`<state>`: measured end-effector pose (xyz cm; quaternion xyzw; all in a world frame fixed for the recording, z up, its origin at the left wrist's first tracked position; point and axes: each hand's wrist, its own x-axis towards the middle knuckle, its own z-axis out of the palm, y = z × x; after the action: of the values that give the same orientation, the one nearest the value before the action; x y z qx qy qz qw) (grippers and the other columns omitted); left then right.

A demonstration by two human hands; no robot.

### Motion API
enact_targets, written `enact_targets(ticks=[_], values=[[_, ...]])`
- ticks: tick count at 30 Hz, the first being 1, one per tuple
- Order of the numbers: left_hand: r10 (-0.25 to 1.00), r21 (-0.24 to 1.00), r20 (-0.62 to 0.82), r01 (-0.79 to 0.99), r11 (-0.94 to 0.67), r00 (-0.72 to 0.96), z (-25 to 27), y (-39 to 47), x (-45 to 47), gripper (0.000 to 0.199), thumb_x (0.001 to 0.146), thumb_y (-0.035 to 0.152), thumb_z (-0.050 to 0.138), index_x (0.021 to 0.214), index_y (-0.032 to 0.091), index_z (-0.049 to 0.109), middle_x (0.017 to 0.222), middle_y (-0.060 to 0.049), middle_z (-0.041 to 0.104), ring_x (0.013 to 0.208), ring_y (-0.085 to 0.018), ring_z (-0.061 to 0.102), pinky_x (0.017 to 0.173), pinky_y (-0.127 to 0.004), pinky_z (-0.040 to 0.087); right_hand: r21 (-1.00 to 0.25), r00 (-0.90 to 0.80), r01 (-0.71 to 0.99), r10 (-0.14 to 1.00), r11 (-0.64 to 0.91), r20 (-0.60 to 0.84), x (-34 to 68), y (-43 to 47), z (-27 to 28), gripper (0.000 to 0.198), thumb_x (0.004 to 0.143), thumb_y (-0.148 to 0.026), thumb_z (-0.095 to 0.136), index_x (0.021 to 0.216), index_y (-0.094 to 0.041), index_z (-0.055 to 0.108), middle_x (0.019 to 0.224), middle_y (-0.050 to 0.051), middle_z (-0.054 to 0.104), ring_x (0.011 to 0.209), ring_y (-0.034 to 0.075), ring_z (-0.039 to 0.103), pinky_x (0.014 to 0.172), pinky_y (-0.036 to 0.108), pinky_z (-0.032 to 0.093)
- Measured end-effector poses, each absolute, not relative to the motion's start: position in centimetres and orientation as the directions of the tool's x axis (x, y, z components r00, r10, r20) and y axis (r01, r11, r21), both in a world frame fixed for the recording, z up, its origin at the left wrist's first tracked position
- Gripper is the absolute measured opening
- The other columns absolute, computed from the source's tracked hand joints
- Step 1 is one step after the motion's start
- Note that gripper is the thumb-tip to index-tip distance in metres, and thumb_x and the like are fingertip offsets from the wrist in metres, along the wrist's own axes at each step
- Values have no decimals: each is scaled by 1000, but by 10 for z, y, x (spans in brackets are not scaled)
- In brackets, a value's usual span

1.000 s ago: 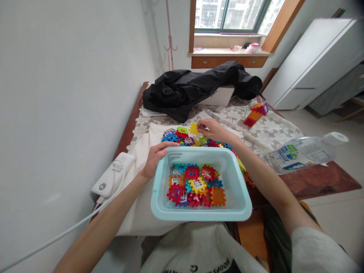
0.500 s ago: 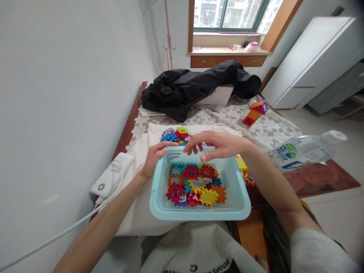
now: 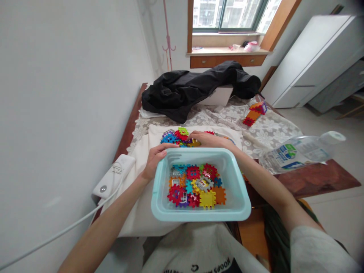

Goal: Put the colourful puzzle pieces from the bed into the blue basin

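Note:
A light blue plastic basin (image 3: 200, 215) is tilted toward me, with several colourful toothed plastic building tiles (image 3: 207, 198) lying in it. My left hand (image 3: 155, 159) grips its far left corner, fingers over the rim. Behind the basin, my right hand (image 3: 209, 139) is at a pile of more tiles (image 3: 170, 138) on the white cloth. Its fingers curl down around a yellow tile (image 3: 194, 143); the basin's rim hides part of that hand. A grey tile (image 3: 204, 184) rests on top of the others inside the basin.
A clear plastic bottle (image 3: 301, 151) stands at the right. An orange and red tile structure (image 3: 255, 113) sits farther back on the lace tablecloth. Black fabric (image 3: 199, 85) lies over a white box (image 3: 217, 96). At left is a white power strip (image 3: 115, 176) with a cable.
My right hand has moved from above the basin to the pile behind it. A grey tile now lies flatter inside the basin. My left hand keeps its grip on the rim.

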<state>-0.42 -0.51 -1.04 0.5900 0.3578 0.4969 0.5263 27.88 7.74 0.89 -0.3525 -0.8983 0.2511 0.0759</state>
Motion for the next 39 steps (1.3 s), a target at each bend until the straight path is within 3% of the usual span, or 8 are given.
enact_targets(ticks=[6,10,13,18,23,29,36,39], values=[[951,979,201,-89,-185,235,-5,-6,-2,38,85,41,72,106,14,88,103,-12,85,92,-28,76,85,-35,59,-528,-734,586,679,614,-26,277,79,10,23,98,-30,69,119,-24,72,129,12,71,113,27,71,101,41,57],[955,981,184,-109,-162,234,-2,-7,-1,39,82,41,73,105,14,89,103,-12,85,86,-26,75,79,-33,59,-533,-726,601,685,596,-53,278,77,15,17,94,-23,71,111,-22,72,141,13,66,113,26,72,102,39,58],[954,979,192,-112,-170,232,-4,-6,-2,38,82,39,73,106,15,89,104,-12,85,86,-25,75,79,-31,58,-525,-718,612,694,592,-54,278,72,18,26,94,-22,71,120,-23,70,149,13,64,124,27,69,109,40,55],[946,975,215,-104,-195,241,-8,-5,-3,38,82,38,72,107,16,90,105,-11,86,90,-24,75,83,-30,58,-541,-697,619,716,569,-45,278,70,19,63,97,-24,70,157,-26,51,159,13,59,143,29,60,120,44,48],[947,975,208,-127,-182,243,-7,-5,-2,36,83,37,73,107,16,90,104,-10,85,87,-24,75,80,-30,58,-523,-745,597,661,607,-83,277,77,17,45,98,-24,70,143,-21,68,146,16,66,128,29,69,114,42,53],[949,975,210,-121,-186,236,-11,-4,-5,34,84,38,73,106,17,90,95,-9,84,87,-23,75,81,-30,59,-547,-777,548,627,633,-52,279,83,18,32,97,-19,67,128,-18,73,138,14,71,128,28,68,116,41,52],[954,979,185,-126,-159,234,-10,-5,-4,34,83,38,74,105,17,90,97,-9,85,85,-23,75,79,-30,59,-518,-769,572,635,636,-71,279,77,18,35,89,-25,78,123,-22,71,136,13,72,123,30,70,111,43,55],[960,982,176,-111,-155,219,-6,-6,-2,33,82,38,74,101,16,90,95,-9,85,83,-23,75,77,-30,58,-497,-747,592,664,635,-42,279,73,15,40,93,-30,77,131,-23,68,140,14,69,127,32,68,112,45,54]])
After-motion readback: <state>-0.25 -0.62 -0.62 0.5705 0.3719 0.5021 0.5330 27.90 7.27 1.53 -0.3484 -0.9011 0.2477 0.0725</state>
